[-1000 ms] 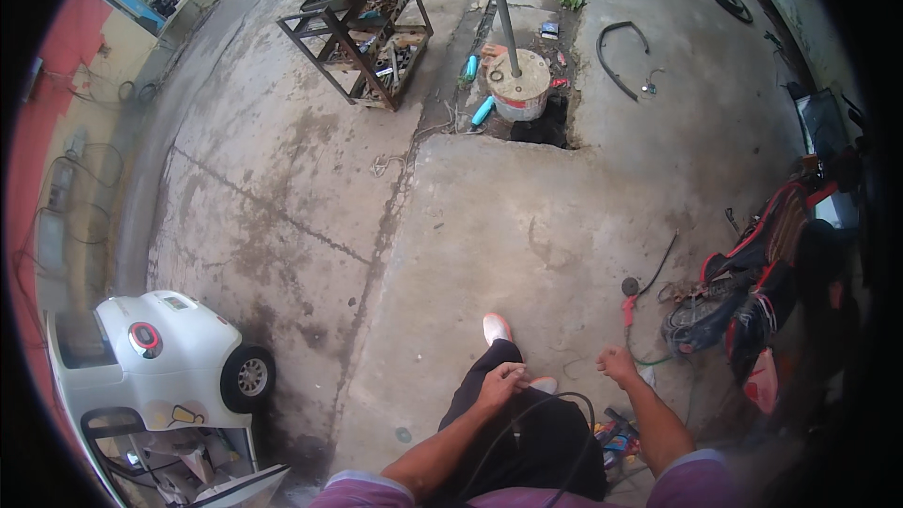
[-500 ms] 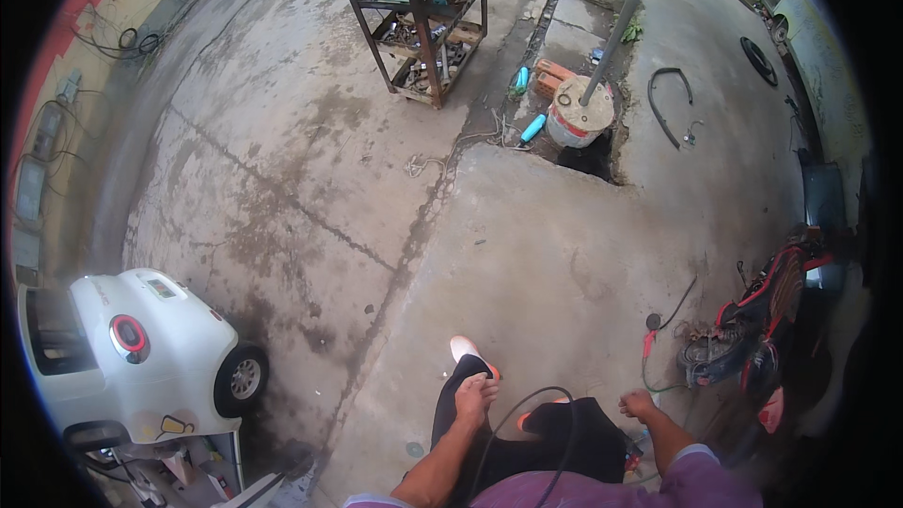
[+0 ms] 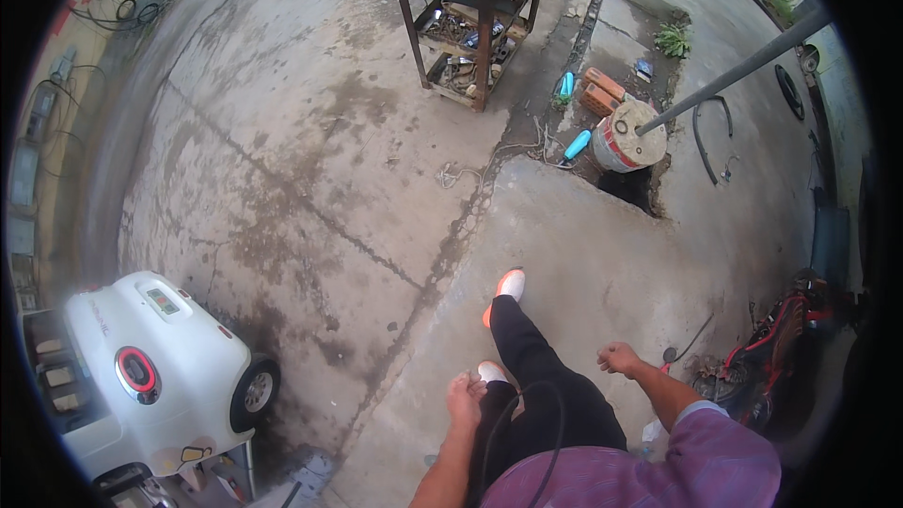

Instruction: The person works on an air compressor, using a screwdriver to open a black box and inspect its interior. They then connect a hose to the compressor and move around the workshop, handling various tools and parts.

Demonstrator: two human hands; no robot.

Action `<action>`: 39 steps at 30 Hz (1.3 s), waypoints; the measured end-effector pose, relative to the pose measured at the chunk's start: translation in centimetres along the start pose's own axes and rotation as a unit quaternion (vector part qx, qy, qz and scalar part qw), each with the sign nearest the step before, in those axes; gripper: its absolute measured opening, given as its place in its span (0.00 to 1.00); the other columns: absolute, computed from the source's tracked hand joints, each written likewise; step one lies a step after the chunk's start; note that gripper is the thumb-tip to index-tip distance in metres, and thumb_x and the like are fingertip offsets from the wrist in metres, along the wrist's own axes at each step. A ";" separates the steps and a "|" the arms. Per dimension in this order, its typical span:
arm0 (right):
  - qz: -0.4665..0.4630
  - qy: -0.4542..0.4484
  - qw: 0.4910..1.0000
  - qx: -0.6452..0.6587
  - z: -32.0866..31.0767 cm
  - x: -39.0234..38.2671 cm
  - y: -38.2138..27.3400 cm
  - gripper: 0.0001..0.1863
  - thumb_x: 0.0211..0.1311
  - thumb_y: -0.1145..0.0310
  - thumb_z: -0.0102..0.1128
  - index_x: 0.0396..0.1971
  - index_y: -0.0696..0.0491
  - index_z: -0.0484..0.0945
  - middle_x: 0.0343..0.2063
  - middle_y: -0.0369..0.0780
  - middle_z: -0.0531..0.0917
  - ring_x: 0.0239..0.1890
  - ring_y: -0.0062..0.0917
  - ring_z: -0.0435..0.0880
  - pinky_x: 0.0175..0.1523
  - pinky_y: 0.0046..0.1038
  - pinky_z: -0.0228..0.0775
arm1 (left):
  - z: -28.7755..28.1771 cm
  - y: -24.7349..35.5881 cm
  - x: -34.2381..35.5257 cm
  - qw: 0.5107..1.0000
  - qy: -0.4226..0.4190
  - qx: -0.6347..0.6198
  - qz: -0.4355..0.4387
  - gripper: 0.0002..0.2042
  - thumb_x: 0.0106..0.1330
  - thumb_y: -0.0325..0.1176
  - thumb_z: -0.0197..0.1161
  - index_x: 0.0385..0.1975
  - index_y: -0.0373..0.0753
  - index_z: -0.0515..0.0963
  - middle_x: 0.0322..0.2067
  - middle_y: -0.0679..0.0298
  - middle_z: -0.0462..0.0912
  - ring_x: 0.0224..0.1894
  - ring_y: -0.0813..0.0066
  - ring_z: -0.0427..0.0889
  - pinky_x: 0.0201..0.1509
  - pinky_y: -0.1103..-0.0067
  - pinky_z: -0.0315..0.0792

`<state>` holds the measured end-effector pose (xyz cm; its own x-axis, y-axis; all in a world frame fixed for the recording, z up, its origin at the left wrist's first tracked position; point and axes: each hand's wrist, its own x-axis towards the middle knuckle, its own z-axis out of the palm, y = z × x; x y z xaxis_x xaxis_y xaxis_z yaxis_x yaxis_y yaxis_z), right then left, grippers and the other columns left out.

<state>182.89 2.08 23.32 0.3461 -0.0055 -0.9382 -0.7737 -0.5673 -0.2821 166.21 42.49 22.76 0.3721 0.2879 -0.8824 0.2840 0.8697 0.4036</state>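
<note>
Black cable (image 3: 562,417) loops near the left hand (image 3: 464,400).

Car (image 3: 179,367) on L, rack (image 3: 485,42) fwd, bucket (image 3: 616,152) R of rack

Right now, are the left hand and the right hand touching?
Apart. The head view shows dark trousers and grey floor in the plain gap between left hand and right hand.

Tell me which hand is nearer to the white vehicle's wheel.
Left. The left hand is to the right of the wheel, across a stretch of floor; the right hand is farther right, past the black trousers.
</note>
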 end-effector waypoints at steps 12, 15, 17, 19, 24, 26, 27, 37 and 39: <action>-0.122 0.027 0.989 -0.079 1.5 25.9 -41.4 0.11 0.63 0.65 0.60 0.35 0.58 0.83 0.29 0.40 0.86 0.28 0.23 0.84 0.34 0.28 0.75 | 22.6 19.1 15.6 0.993 -0.018 0.032 0.109 0.09 0.76 0.29 0.57 0.51 0.33 0.78 0.36 0.55 0.86 0.33 0.68 0.86 0.40 0.75 0.82; -0.185 0.010 0.972 -0.142 4.6 30.2 -53.3 0.14 0.63 0.63 0.61 0.40 0.58 0.84 0.30 0.39 0.87 0.30 0.24 0.85 0.41 0.31 0.78 | 25.3 22.6 20.2 0.996 -0.013 0.022 0.087 0.09 0.76 0.29 0.56 0.50 0.34 0.77 0.36 0.57 0.86 0.33 0.68 0.86 0.39 0.74 0.81; -0.254 0.001 0.956 -0.149 6.9 34.5 -59.2 0.17 0.63 0.60 0.61 0.41 0.59 0.85 0.32 0.39 0.88 0.32 0.24 0.86 0.43 0.31 0.78 | 26.8 24.9 24.5 0.997 -0.017 0.004 0.078 0.09 0.76 0.29 0.56 0.50 0.34 0.77 0.36 0.57 0.86 0.33 0.68 0.86 0.39 0.74 0.81; -0.256 -0.006 0.956 -0.142 10.5 35.3 -67.4 0.19 0.62 0.58 0.61 0.41 0.58 0.85 0.34 0.42 0.89 0.36 0.28 0.87 0.45 0.32 0.78 | 29.4 28.3 29.0 0.995 -0.027 -0.020 0.095 0.09 0.76 0.29 0.56 0.51 0.34 0.77 0.36 0.57 0.86 0.33 0.68 0.85 0.40 0.74 0.81; -0.291 0.070 0.912 -0.279 14.2 46.3 -78.6 0.19 0.61 0.55 0.61 0.43 0.54 0.86 0.39 0.47 0.89 0.42 0.40 0.88 0.50 0.37 0.78 | 31.5 35.0 35.4 0.995 -0.080 -0.031 0.056 0.11 0.76 0.29 0.56 0.53 0.32 0.76 0.38 0.52 0.85 0.36 0.65 0.86 0.45 0.72 0.81; -0.281 0.111 0.901 -0.311 16.2 49.8 -83.8 0.19 0.61 0.55 0.60 0.43 0.53 0.87 0.41 0.49 0.88 0.45 0.44 0.88 0.52 0.40 0.78 | 30.8 35.8 38.3 0.994 -0.077 -0.059 0.048 0.11 0.76 0.28 0.56 0.53 0.32 0.76 0.39 0.52 0.85 0.36 0.65 0.86 0.45 0.72 0.81; -0.267 0.130 0.900 -0.319 16.8 52.0 -85.5 0.20 0.61 0.55 0.60 0.44 0.53 0.87 0.41 0.50 0.88 0.46 0.46 0.87 0.54 0.41 0.77 | 30.3 35.6 39.0 0.994 -0.072 -0.071 0.034 0.11 0.76 0.28 0.56 0.53 0.31 0.76 0.39 0.51 0.85 0.37 0.65 0.86 0.46 0.72 0.81; -0.286 0.301 0.826 -0.381 12.7 77.3 -99.7 0.22 0.63 0.51 0.60 0.48 0.49 0.86 0.46 0.50 0.88 0.54 0.43 0.85 0.59 0.41 0.76 | 35.7 36.2 45.6 0.998 0.012 -0.001 -0.055 0.12 0.76 0.31 0.56 0.52 0.30 0.75 0.40 0.52 0.85 0.36 0.64 0.84 0.45 0.71 0.78; -0.259 0.357 0.763 -0.473 11.3 80.9 -102.2 0.26 0.64 0.50 0.58 0.57 0.49 0.82 0.54 0.51 0.84 0.58 0.49 0.81 0.62 0.44 0.74 | 36.6 35.9 46.7 0.980 -0.037 0.195 0.029 0.14 0.75 0.33 0.57 0.52 0.29 0.75 0.41 0.52 0.85 0.36 0.64 0.84 0.46 0.71 0.77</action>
<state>283.93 68.92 -26.06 0.9371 0.1659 -0.3071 0.1777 -0.9840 0.0107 226.14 72.50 4.92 0.4576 0.2900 -0.8405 0.5711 0.6286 0.5278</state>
